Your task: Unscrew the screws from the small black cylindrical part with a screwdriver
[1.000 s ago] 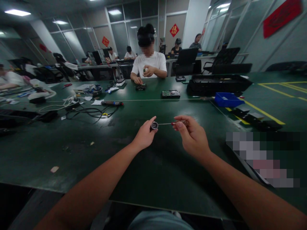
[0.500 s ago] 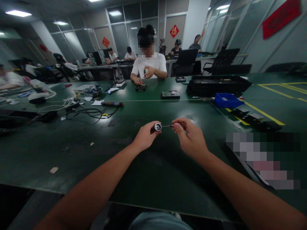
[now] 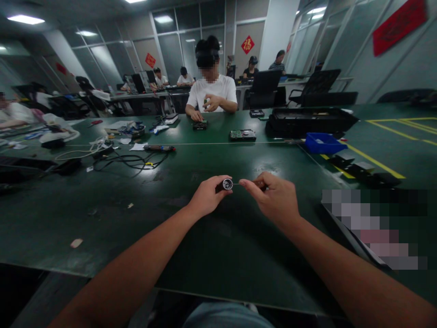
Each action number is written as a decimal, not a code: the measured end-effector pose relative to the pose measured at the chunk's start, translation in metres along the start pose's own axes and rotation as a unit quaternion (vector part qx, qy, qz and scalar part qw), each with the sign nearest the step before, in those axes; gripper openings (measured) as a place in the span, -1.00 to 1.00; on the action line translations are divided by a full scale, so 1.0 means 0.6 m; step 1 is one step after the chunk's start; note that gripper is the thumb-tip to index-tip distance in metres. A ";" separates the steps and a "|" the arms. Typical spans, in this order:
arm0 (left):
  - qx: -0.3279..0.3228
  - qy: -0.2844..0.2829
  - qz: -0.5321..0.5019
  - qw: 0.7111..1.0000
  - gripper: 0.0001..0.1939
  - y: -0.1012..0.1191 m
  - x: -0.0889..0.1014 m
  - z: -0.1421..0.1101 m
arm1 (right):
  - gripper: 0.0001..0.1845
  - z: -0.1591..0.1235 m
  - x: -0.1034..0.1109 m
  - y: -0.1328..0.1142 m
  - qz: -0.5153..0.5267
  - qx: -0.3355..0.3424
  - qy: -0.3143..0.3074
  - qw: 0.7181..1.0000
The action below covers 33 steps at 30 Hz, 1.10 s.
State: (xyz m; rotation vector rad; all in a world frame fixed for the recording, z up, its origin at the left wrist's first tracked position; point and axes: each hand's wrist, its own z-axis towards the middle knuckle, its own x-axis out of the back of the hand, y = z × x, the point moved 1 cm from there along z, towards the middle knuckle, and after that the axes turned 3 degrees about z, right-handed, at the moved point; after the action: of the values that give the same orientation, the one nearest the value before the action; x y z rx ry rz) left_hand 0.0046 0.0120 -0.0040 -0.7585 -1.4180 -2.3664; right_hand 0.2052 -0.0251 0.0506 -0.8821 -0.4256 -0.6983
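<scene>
My left hand point(image 3: 206, 197) is closed round a small dark cylindrical part point(image 3: 226, 184) whose shiny round end faces right. My right hand point(image 3: 273, 198) pinches a thin screwdriver point(image 3: 254, 184) with a reddish handle. Its fine metal shaft points left and its tip meets the round end of the part. Both hands hover just above the green table point(image 3: 205, 237), close together near its middle.
A person in a white shirt point(image 3: 212, 91) works across the table. Beyond my hands lie a hard drive point(image 3: 242, 134), a blue bin point(image 3: 322, 142), a long black case point(image 3: 310, 120), a red-tipped tool point(image 3: 159, 147) and tangled cables point(image 3: 126, 159). Black parts point(image 3: 358, 168) lie at right.
Both hands have drifted slightly lower and closer together. The right hand has slid along the screwdriver toward the part, so less shaft shows between the hands.
</scene>
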 end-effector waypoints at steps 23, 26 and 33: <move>-0.036 0.004 0.054 0.998 -0.62 0.016 0.012 0.000 | -0.71 0.024 -0.031 0.048 0.429 -0.208 0.044 0.878; -0.022 0.002 0.059 0.998 -0.63 0.018 0.012 0.000 | -0.74 0.027 -0.029 0.056 0.430 -0.202 0.073 0.877; 0.003 0.007 0.061 0.998 -0.61 0.011 0.008 0.001 | -0.80 0.003 -0.025 0.026 0.272 -0.074 0.138 0.950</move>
State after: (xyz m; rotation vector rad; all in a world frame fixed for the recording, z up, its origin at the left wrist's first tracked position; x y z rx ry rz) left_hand 0.0041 0.0093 0.0037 -0.8016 -1.3333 -2.2694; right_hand 0.2055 -0.0110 0.0339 -0.9705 0.1265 -0.3336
